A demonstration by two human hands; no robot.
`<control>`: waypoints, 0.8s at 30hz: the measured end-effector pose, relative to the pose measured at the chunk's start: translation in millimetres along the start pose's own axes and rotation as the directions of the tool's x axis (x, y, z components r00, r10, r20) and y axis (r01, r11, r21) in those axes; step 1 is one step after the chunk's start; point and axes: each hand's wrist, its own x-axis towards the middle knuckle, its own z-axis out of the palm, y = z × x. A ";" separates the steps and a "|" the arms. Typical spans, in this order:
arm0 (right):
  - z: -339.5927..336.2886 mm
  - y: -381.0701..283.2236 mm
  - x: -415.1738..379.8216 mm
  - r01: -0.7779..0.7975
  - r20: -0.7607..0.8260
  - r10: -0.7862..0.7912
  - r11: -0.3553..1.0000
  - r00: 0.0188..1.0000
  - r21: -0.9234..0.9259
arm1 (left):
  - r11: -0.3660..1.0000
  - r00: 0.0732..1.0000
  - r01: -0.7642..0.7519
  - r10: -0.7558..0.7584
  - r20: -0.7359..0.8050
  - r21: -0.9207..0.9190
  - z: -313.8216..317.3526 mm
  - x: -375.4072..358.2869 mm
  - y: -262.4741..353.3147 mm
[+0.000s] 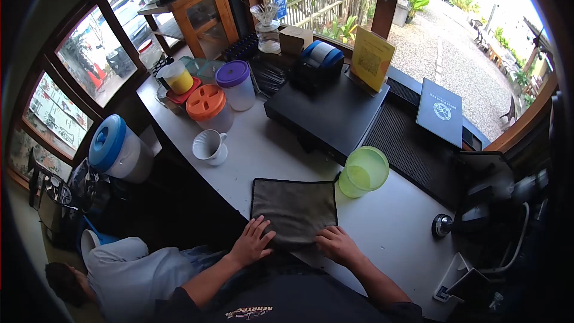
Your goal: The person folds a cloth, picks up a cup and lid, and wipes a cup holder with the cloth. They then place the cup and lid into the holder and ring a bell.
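Note:
A dark grey-brown cloth (294, 209) with a black border lies spread flat at the counter's near edge. My left hand (252, 242) rests on its lower left corner, fingers apart. At the lower right corner, my right hand (336, 245) has its fingers curled onto the cloth's edge. Just beyond the cloth's upper right corner stands a translucent green container (362, 172). A white ribbed coffee dripper (210, 147) with a handle sits farther off to the left.
Lidded tubs, one orange-topped (206, 106) and one purple-topped (237, 87), stand at the back left. A black cash drawer (326, 113) bears a small printer (320, 63) and a yellow sign (372, 60). A metal tamper (442, 225) is at right. Another person (143, 275) bends down at lower left.

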 end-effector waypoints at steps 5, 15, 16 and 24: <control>-5.9 -5.9 9.5 -0.214 -0.054 0.244 0.922 0.968 0.324 | 0.982 1.000 0.013 -0.014 0.000 -0.186 -4.6 8.8 -23.8; -31.5 7.2 73.0 -0.340 -0.289 0.410 0.903 0.865 0.264 | 0.781 0.965 0.227 -0.259 0.029 -0.582 -17.4 97.1 -97.9; -28.6 9.9 78.9 -0.408 -0.284 0.460 0.885 0.841 0.224 | 0.809 0.966 0.211 -0.258 -0.008 -0.548 -14.9 107.8 -107.4; -2.7 -2.3 96.2 -0.587 -0.423 0.702 0.711 0.572 0.387 | 0.961 0.954 -0.188 0.228 0.195 -0.203 -9.3 121.4 -133.5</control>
